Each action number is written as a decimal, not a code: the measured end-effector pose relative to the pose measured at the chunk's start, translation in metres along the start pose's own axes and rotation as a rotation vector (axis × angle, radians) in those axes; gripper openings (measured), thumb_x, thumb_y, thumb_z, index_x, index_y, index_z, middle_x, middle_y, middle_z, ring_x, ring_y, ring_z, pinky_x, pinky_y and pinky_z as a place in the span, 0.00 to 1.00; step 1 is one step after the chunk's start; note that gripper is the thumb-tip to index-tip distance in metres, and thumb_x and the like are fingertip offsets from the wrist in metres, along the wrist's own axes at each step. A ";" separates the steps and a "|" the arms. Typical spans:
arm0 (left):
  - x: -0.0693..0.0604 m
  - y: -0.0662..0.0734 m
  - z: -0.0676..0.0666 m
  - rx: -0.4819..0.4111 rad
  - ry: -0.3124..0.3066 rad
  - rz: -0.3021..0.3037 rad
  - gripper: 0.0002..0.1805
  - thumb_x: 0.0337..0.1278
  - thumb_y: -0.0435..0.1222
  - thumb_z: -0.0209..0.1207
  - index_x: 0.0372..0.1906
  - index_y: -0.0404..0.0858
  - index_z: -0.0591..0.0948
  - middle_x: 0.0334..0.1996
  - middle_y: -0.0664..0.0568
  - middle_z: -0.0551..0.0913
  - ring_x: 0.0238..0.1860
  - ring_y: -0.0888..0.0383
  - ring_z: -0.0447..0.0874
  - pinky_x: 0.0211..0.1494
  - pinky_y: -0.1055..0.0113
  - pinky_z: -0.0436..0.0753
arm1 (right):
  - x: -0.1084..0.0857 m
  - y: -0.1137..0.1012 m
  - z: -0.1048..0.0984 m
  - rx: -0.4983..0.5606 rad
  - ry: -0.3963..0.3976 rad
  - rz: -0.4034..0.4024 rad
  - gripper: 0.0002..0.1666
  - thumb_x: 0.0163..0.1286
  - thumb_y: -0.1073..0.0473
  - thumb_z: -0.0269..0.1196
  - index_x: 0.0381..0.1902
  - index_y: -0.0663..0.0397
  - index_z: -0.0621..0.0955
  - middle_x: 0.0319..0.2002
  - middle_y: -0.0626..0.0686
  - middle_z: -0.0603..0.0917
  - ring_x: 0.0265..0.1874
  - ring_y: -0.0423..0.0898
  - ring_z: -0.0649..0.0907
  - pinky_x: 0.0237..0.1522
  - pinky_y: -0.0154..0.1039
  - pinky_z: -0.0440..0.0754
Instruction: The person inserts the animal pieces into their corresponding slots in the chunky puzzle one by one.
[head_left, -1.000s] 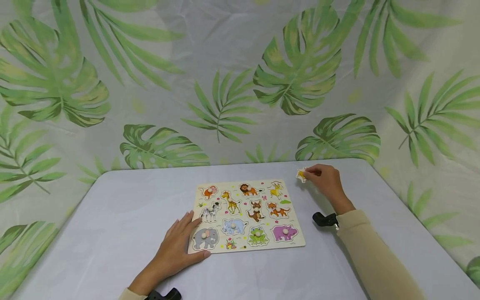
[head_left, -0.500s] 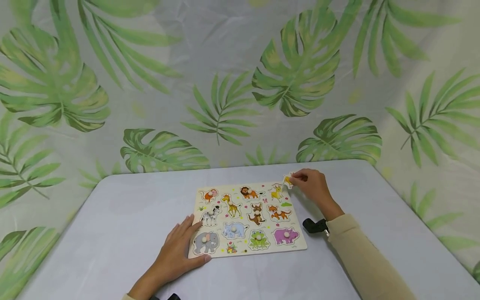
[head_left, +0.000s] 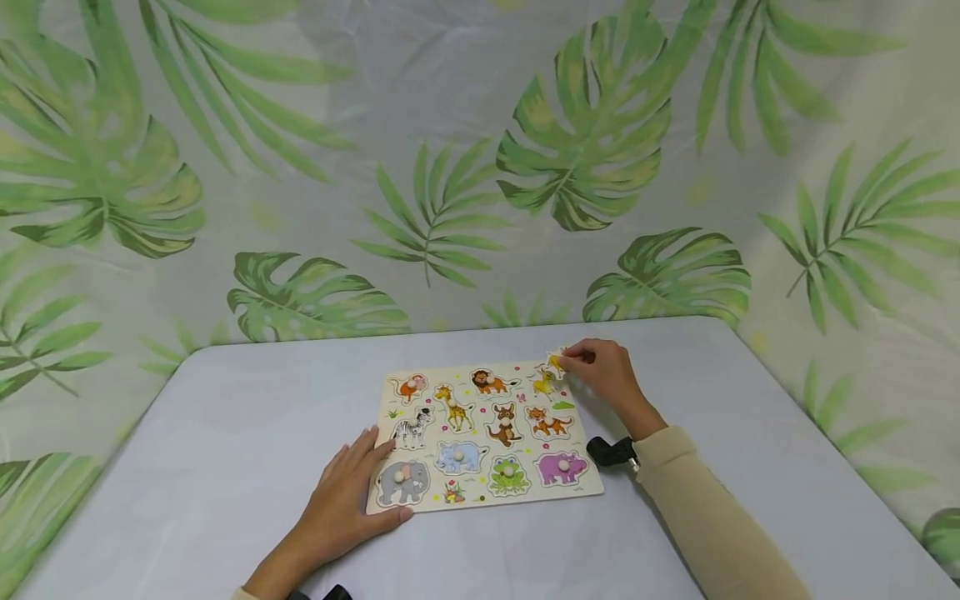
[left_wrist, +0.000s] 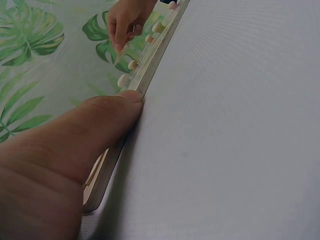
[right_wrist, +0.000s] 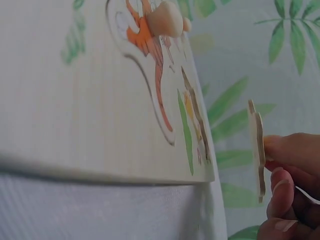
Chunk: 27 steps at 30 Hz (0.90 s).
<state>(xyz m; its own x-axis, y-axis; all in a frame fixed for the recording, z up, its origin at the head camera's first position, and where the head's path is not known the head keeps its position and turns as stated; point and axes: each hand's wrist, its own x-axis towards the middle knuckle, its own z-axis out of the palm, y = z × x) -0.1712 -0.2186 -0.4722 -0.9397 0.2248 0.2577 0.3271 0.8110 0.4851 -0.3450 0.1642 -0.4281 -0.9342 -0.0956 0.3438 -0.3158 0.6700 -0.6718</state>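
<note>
A wooden animal knob puzzle board (head_left: 536, 493) lies mid-table in the head view. My left hand (head_left: 337, 496) rests at its left side, fingers spread along the edge; the left wrist view shows the thumb (left_wrist: 115, 110) touching the front edge. My right hand (head_left: 606, 371) pinches a small yellow animal puzzle piece (head_left: 554, 362) over the board's far right corner. That piece hovers just beyond the yellow goat picture (head_left: 543, 385). Seen edge-on in the right wrist view, the piece (right_wrist: 258, 150) stands tilted up, apart from the board. Fingers hide part of it.
Several knobbed pieces sit in the board, among them an elephant (head_left: 402, 482), a frog (head_left: 509, 477), a hippo (head_left: 562, 469) and a tiger (head_left: 548, 422). White cloth covers the table (head_left: 262, 417). A leaf-patterned curtain (head_left: 435, 167) hangs behind its far edge.
My right hand has carried the yellow piece leftward from beyond the board's right side to above its far right corner. The left hand has kept its place on the board.
</note>
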 end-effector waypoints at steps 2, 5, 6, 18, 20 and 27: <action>0.000 0.000 0.000 0.001 0.000 0.000 0.51 0.39 0.64 0.67 0.69 0.42 0.68 0.73 0.42 0.58 0.73 0.45 0.53 0.73 0.49 0.49 | 0.000 0.000 0.001 0.001 -0.010 0.003 0.12 0.61 0.54 0.70 0.36 0.56 0.87 0.32 0.53 0.86 0.29 0.46 0.81 0.30 0.39 0.78; 0.000 0.000 0.000 0.005 0.003 0.002 0.51 0.39 0.64 0.67 0.69 0.41 0.69 0.73 0.42 0.58 0.73 0.45 0.53 0.73 0.49 0.49 | -0.001 -0.002 0.002 0.004 -0.017 0.005 0.12 0.61 0.53 0.70 0.36 0.56 0.87 0.31 0.52 0.86 0.29 0.46 0.81 0.31 0.40 0.79; 0.000 0.000 0.000 0.006 0.004 0.003 0.51 0.39 0.64 0.68 0.69 0.41 0.69 0.73 0.42 0.58 0.73 0.45 0.53 0.73 0.49 0.49 | -0.001 -0.003 0.002 0.004 -0.020 0.003 0.12 0.61 0.54 0.70 0.37 0.56 0.87 0.31 0.53 0.86 0.29 0.46 0.81 0.32 0.41 0.79; 0.000 -0.001 0.001 -0.002 0.007 0.010 0.51 0.39 0.64 0.67 0.69 0.41 0.69 0.73 0.42 0.59 0.73 0.44 0.53 0.73 0.49 0.49 | -0.002 -0.005 0.003 0.015 -0.093 0.009 0.12 0.61 0.54 0.70 0.38 0.56 0.87 0.31 0.52 0.86 0.29 0.45 0.81 0.30 0.39 0.79; 0.000 -0.001 0.001 -0.002 0.008 0.008 0.51 0.39 0.64 0.67 0.69 0.42 0.69 0.73 0.42 0.58 0.73 0.44 0.54 0.73 0.49 0.49 | -0.002 -0.005 0.004 0.012 -0.104 0.013 0.12 0.61 0.53 0.70 0.37 0.55 0.87 0.31 0.51 0.85 0.29 0.45 0.81 0.30 0.39 0.79; 0.000 0.000 0.001 -0.002 0.011 0.006 0.51 0.38 0.65 0.67 0.68 0.42 0.69 0.73 0.42 0.59 0.73 0.45 0.53 0.73 0.49 0.50 | -0.003 -0.008 0.004 0.008 -0.130 -0.001 0.10 0.60 0.55 0.70 0.36 0.55 0.88 0.31 0.51 0.86 0.29 0.45 0.81 0.31 0.39 0.78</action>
<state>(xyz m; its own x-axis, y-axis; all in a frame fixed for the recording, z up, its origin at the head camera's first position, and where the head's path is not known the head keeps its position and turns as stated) -0.1718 -0.2186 -0.4728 -0.9365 0.2239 0.2699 0.3331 0.8086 0.4850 -0.3405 0.1561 -0.4258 -0.9475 -0.1910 0.2566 -0.3173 0.6638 -0.6773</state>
